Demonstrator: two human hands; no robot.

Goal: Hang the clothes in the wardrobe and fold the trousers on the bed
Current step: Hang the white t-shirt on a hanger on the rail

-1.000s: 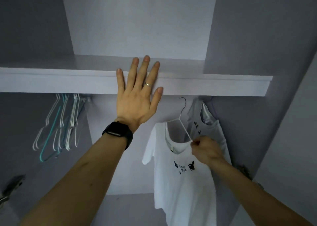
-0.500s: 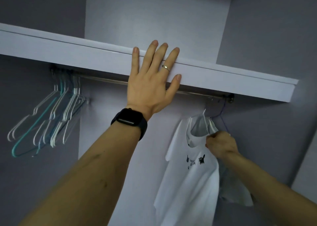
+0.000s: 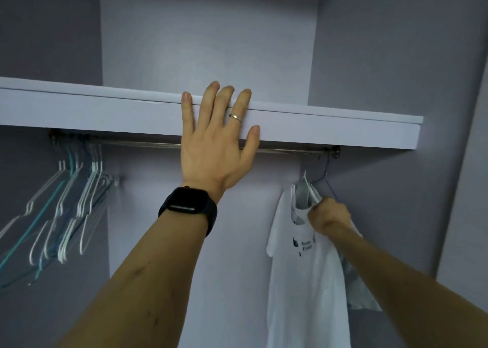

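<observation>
Your right grip (image 3: pixel 328 217) is clamped on the collar of the white T-shirt (image 3: pixel 303 281), down around 4 o'clock, right by the shoulder of its white hanger (image 3: pixel 306 180). The shirt hangs just under the right end of the rail (image 3: pixel 285 151), with a purple hanger (image 3: pixel 327 173) and a greyish garment (image 3: pixel 361 295) right behind it. Your left grip (image 3: pixel 214 152) is apart, fingers spread flat against the shelf (image 3: pixel 79 110) edge near 12 o'clock, watch (image 3: pixel 188 205) on the wrist. A bunch of empty hangers (image 3: pixel 66 202) sits at 9 o'clock.
</observation>
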